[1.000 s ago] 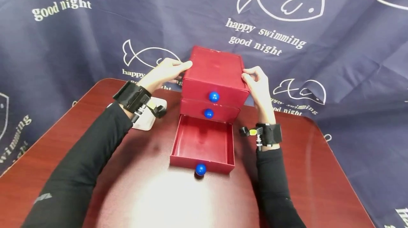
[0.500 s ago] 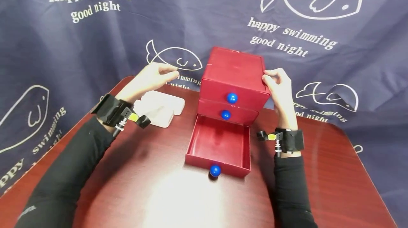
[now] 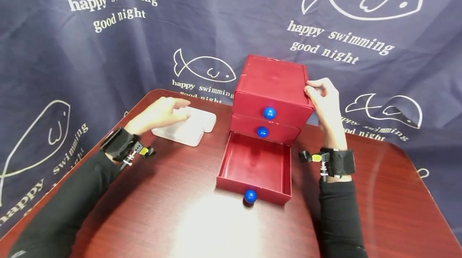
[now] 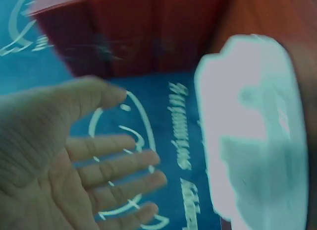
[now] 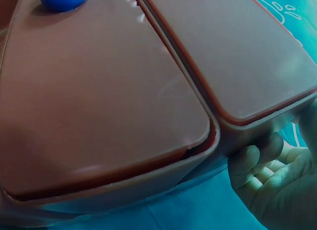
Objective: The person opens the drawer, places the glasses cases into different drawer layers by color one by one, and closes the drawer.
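A red three-tier drawer box (image 3: pixel 276 75) with round blue knobs stands at the back of the table. Its bottom drawer (image 3: pixel 258 166) is pulled out and bare inside; the upper two drawers are closed. My right hand (image 3: pixel 327 99) holds the right side of the top tier, and in the right wrist view its curled fingers (image 5: pixel 245 165) lie against that side. My left hand (image 3: pixel 164 111) hovers with fingers spread over two white rounded slabs (image 3: pixel 184 134) left of the drawer box. Nothing is in its palm in the left wrist view, where the slabs look washed out.
The reddish-brown wooden table (image 3: pixel 162 206) has a bright glare patch at the front. Behind it hangs a blue curtain (image 3: pixel 216 13) with white fish and lettering. The pulled-out drawer's front, with its blue knob (image 3: pixel 250 196), juts toward the person.
My left hand has let go of the drawer box's left side and moved left and down to the white slabs. My right hand stays on the box. The head view has shifted left.
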Demonstrator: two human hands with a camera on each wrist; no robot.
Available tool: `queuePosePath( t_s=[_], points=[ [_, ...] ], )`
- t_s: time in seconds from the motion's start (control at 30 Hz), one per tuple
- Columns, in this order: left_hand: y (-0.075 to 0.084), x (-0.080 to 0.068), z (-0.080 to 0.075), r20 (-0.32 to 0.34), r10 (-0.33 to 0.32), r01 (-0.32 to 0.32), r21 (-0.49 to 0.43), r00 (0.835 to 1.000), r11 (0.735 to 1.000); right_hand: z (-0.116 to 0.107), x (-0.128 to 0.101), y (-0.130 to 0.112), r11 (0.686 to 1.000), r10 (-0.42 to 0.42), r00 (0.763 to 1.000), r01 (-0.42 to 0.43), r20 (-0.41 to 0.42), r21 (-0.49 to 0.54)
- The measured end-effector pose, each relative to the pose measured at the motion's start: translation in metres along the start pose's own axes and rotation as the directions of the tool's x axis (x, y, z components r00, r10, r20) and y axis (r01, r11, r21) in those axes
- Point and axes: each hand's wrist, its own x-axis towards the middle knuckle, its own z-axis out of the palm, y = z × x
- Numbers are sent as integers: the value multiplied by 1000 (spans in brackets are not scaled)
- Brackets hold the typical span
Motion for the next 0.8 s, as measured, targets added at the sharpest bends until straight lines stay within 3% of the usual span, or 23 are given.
queuePosePath(
  t_s=[0.2,0.3,0.8],
  points=[
    [-14,-12,13,20,131,-132,75,991,988,-1,2,1,1000,1,1000,-1,-4,-17],
    [-19,-14,15,51,162,-167,124,986,978,-1,2,1,1000,6,1000,-6,-7,-28],
    [-32,-9,20,175,29,-71,244,984,967,-2,3,1,999,16,1000,-16,-3,-39]
  ],
)
